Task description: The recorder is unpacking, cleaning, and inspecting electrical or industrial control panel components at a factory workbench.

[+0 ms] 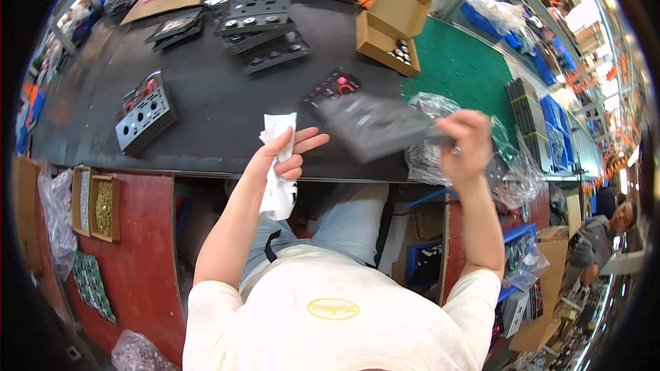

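Between the thumb and fingers of my left hand [292, 158] is a crumpled white cloth [278, 199], its lower end hanging over the table's front edge. My right hand [467, 139] grips a dark grey panel [375, 127] by its right end; the panel is tilted above the table and smeared by motion. Partly behind it lies a dark panel with red knobs [335, 87]. To the left, a grey metal housing with round holes [146, 118] rests on the black mat. Farther back are several stacked grey housings with round fittings [258, 24].
An open cardboard box [388, 45] with small knobs stands at the back, beside a green mat [457, 62]. Clear plastic wrap [430, 154] lies at the right, near stacked dark panels [528, 113]. Trays of screws [103, 207] sit on the red surface at left. Another person [601, 240] is far right.
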A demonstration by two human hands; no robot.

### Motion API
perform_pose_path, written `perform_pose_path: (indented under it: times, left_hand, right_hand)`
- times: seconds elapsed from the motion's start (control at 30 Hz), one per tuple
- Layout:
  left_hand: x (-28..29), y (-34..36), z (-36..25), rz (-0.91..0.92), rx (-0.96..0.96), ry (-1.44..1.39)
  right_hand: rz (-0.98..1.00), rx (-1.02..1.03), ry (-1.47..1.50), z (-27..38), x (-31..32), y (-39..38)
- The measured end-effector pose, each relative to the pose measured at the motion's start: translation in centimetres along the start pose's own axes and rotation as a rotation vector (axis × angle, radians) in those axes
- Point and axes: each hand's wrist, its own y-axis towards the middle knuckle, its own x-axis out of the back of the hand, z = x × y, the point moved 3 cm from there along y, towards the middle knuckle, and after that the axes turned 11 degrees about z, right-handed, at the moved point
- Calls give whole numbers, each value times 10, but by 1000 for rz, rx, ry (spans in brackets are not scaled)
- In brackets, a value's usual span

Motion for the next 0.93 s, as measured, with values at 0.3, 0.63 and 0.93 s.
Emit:
perform_pose_path:
  times: [0.3, 0.63, 0.93]
  left_hand:
    - [83, -118, -25, -278, -382, -136]
    - [96, -127, -1, -593, -594, 180]
    - [93, -103, -13, -767, -545, 968]
  right_hand:
    - [495, 224, 331, 62, -137, 60]
    - [845, 302, -97, 14, -209, 45]
    - [720, 181, -32, 2, -207, 8]
